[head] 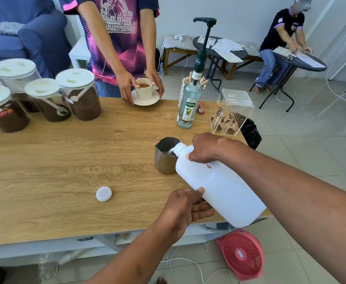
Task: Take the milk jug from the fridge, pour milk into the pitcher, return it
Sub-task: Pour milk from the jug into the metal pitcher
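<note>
A white plastic milk jug is tipped over, its open mouth resting inside the rim of a steel pitcher on the wooden table. Milk shows at the spout inside the pitcher. My right hand grips the jug's handle near the neck. My left hand supports the jug's underside, thumb on its side and fingers spread beneath. The jug's white cap lies loose on the table to the left.
Several lidded coffee jars stand at the far left. A syrup bottle with a pump and a clear acrylic box stand behind the pitcher. A person across the table holds a cup on a saucer. A red fan lies on the floor.
</note>
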Motion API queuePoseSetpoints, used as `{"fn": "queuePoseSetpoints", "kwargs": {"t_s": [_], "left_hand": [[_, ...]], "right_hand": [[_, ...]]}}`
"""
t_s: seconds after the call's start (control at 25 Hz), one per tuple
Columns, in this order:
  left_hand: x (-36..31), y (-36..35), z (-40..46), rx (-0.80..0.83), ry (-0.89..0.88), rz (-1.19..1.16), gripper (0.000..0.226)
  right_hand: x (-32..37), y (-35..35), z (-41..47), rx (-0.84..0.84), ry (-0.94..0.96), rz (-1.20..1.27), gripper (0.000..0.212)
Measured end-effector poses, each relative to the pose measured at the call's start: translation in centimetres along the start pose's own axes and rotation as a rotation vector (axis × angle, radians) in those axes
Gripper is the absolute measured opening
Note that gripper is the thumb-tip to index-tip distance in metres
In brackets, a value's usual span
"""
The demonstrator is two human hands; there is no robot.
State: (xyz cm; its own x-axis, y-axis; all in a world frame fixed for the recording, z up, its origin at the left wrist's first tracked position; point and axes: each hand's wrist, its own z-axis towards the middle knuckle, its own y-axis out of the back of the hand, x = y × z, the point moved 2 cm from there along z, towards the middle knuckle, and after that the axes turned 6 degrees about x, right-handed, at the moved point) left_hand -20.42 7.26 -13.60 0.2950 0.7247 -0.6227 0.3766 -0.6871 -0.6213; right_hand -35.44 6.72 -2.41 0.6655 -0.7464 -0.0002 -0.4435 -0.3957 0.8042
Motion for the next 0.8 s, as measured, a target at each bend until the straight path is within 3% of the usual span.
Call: {"fn": "queuePoseSetpoints", "kwargs": {"t_s": [0.8], "left_hand": [[-0.29,-0.59,-0.30,0.022,0.001,-0.055,0.028]], "right_hand": [[-0.07,0.26,0.69,-0.019,0.005,-0.018,0.023]]}}
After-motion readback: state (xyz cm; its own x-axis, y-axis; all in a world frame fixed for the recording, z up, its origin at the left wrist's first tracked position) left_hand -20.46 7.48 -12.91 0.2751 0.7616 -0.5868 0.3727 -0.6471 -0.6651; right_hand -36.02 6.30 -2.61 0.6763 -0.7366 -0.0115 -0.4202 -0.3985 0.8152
